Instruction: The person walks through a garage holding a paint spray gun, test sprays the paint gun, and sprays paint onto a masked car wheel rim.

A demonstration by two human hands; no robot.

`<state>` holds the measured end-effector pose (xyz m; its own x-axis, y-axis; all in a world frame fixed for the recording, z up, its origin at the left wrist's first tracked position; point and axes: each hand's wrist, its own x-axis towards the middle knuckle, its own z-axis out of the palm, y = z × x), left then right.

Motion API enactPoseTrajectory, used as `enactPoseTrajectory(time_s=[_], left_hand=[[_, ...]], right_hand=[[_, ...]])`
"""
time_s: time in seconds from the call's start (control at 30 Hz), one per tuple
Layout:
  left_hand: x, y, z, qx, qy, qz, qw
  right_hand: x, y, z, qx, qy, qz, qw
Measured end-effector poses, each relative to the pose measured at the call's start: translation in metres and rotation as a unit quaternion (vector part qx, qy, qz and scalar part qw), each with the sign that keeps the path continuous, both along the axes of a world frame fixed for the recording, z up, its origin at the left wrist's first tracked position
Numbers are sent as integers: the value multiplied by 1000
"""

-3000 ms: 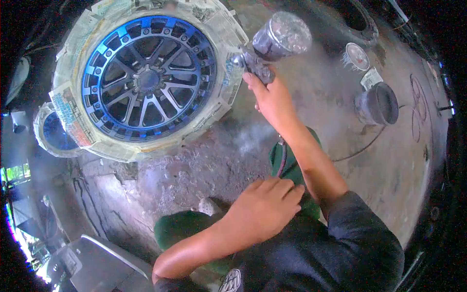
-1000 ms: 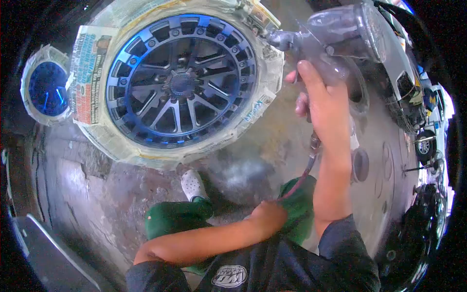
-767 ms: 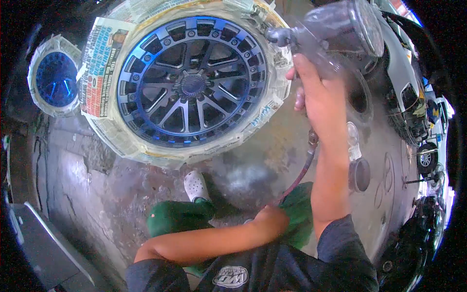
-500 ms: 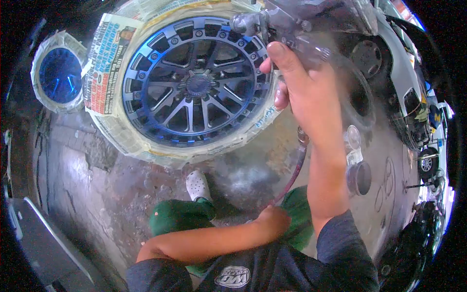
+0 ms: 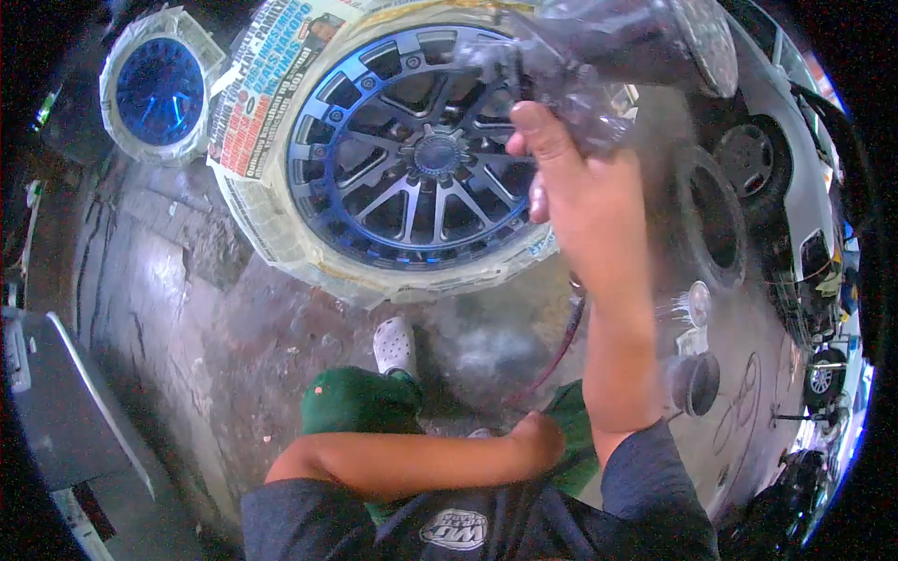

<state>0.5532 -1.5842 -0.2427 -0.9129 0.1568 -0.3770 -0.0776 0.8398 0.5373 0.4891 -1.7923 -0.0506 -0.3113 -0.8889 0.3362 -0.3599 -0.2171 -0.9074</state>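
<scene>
A spoked wheel rim (image 5: 412,182), tinted blue round its edge, is ringed by masking newspaper (image 5: 257,220). My right hand (image 5: 589,187) is wrapped round a spray gun (image 5: 561,84), which is smeared by motion over the rim's upper right part. The gun's large cup (image 5: 655,42) points up and to the right. A hose (image 5: 561,346) hangs below the grip. My left hand (image 5: 538,441) rests near my right knee, bent inward, with its fingers hidden.
A smaller blue wheel (image 5: 161,92) with paper round it is at upper left. To the right are a tire (image 5: 713,215), a dark pot (image 5: 694,383), a round lid (image 5: 698,304) and a vehicle. A grey panel (image 5: 79,402) stands at lower left.
My right hand and the spray gun have moved left from beside the wheel to over its upper right part. The view has shifted, and my left hand has drawn down toward my knee.
</scene>
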Motion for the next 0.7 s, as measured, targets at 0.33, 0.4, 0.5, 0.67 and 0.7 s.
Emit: enactPoseTrajectory(time_s=[0.33,0.4,0.5,0.67,0.7], left_hand=[[-7,8,-1,17,-57,33,998],[-6,10,-2,20,-53,31,998],[-7,27,-18,0,-72,53,996],[-25,31,-36,49,-138,48,988],[-31,34,-47,53,-140,51,987]], right_hand=[[54,-2,-15,61,21,114,991],[62,-1,-25,69,34,130,988],[72,4,-37,77,63,145,984],[70,14,-57,104,59,155,981],[70,15,-59,99,38,151,983]])
